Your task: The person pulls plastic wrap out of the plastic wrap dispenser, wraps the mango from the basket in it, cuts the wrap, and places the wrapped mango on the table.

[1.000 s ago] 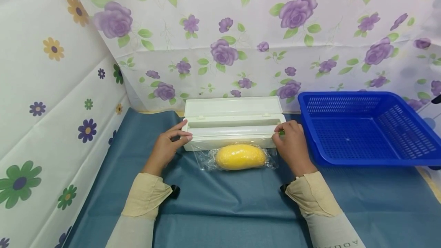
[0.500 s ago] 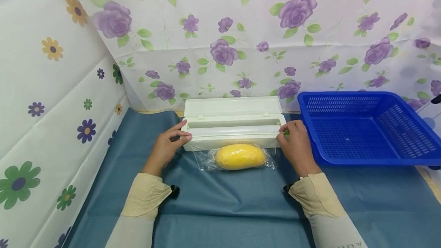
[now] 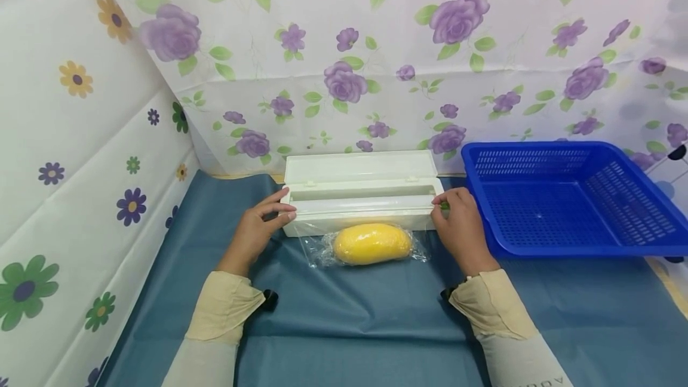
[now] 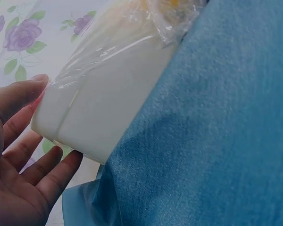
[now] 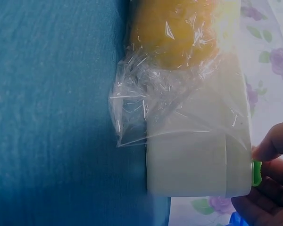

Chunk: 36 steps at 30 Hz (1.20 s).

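A white cling film dispenser [image 3: 365, 221] lies with its lid [image 3: 361, 167] tipped back, showing the film roll [image 3: 362, 203] inside. My left hand [image 3: 258, 229] grips the left end, thumb and fingers around its edges. At the right end, my right hand [image 3: 461, 229] pinches the small green cutter slider [image 5: 257, 173] on the box's edge. Clear film drapes from the dispenser over a smooth yellow oblong fruit [image 3: 372, 243] in front of it; crumpled film bunches at both ends of the fruit. The left wrist view shows the film [image 4: 106, 52] stretched across the box front.
A blue perforated plastic basket [image 3: 575, 252] stands to the right, close beside my right hand. Blue-grey cloth [image 3: 344, 357] with creases covers the table. Flower-printed sheets [image 3: 322, 46] hang behind and along the left.
My right hand has shifted slightly right along the dispenser with the green slider, reaching the right end. My left hand stays at the left end. The head view has turned slightly.
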{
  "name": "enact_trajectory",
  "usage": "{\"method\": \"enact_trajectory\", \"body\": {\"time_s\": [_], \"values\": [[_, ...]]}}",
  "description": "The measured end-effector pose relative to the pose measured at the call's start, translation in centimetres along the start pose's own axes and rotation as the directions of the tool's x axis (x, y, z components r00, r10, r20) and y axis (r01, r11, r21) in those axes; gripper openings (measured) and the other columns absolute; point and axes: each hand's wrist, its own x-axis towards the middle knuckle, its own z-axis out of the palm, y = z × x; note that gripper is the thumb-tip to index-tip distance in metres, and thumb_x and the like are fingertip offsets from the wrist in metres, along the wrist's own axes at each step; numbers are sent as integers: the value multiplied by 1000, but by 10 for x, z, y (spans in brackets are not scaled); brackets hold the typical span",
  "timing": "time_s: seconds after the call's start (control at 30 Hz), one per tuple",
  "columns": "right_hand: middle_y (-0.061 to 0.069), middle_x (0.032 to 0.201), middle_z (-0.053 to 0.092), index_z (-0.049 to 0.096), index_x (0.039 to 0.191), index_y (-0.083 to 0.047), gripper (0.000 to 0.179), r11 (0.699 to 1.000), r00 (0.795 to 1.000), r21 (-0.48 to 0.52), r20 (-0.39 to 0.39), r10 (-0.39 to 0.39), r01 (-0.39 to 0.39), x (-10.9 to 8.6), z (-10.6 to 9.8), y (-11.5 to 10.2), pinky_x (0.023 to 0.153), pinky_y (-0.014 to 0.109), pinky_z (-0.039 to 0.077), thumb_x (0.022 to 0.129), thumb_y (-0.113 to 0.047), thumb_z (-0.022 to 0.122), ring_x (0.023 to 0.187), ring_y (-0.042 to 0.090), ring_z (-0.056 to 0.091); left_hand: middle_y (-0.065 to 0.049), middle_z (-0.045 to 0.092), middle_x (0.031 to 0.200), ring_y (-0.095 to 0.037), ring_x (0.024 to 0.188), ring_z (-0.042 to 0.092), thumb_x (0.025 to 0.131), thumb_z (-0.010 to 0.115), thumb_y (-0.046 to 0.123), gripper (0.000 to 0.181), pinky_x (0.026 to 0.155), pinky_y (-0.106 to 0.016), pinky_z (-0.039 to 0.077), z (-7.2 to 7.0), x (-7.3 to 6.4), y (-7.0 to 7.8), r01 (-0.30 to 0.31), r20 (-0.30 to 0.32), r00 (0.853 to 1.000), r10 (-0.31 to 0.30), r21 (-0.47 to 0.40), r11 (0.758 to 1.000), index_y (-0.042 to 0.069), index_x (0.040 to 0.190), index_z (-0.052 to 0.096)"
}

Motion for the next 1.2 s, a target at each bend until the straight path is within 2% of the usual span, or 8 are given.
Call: {"method": "enact_trajectory", "body": {"time_s": [0.23,0.4,0.53,0.7,0.77,0.9,1.0,1.2], "values": [[17,116,57,69,106,-1,20,999,999,2,-9,-36,36,-1,-3,-1,94,53,46,100,-16,57,112,36,53,7,43,160,-21,156,24,95,71,34,37,122,-53,30,0,1,0,5,12,1000,-4,-64,998,8,123,72],[17,115,58,69,108,-3,16,985,985,39,-38,-166,167,-3,-10,-11,93,53,45,98,-14,64,111,36,53,2,44,159,-22,154,31,97,69,35,43,122,-49,32,3,0,6,-14,-27,1000,12,-77,997,11,133,66],[12,106,62,70,104,-6,12,932,931,53,46,-361,359,-7,-16,-26,93,49,50,93,-9,70,105,31,58,-4,46,158,-26,153,31,97,70,32,44,122,-54,30,11,-5,20,-110,-121,986,118,75,991,14,136,64],[8,104,64,71,104,-7,18,876,848,49,232,-477,480,-16,-17,-45,89,45,54,90,-16,77,101,26,62,-8,62,132,-31,131,51,94,73,21,27,107,-54,42,29,-18,47,-252,-221,919,326,306,918,12,120,73],[8,105,65,71,105,-7,23,871,831,41,281,-481,490,-19,-15,-50,90,45,54,88,-21,80,101,26,62,-6,67,118,-28,113,58,93,74,18,19,95,-48,49,38,-24,58,-302,-171,909,381,360,883,12,111,76],[8,109,65,71,107,-9,32,867,817,8,329,-474,499,-23,-9,-53,91,44,54,83,-25,84,102,27,61,-1,68,105,-22,97,61,92,75,17,13,80,-39,53,56,-35,72,-390,29,908,419,429,815,14,104,78],[8,110,65,70,110,-9,38,865,816,-33,350,-460,501,-23,-4,-50,92,44,53,81,-27,87,103,27,61,0,67,106,-20,98,61,90,78,21,19,82,-38,54,70,-39,75,-438,151,895,420,479,761,14,108,77],[10,111,65,67,116,-7,48,875,823,-62,378,-424,479,-22,1,-47,96,45,52,78,-27,89,104,28,61,-3,64,113,-22,103,59,85,83,24,36,91,-38,53,87,-41,69,-491,270,870,411,536,687,11,116,73]]}}
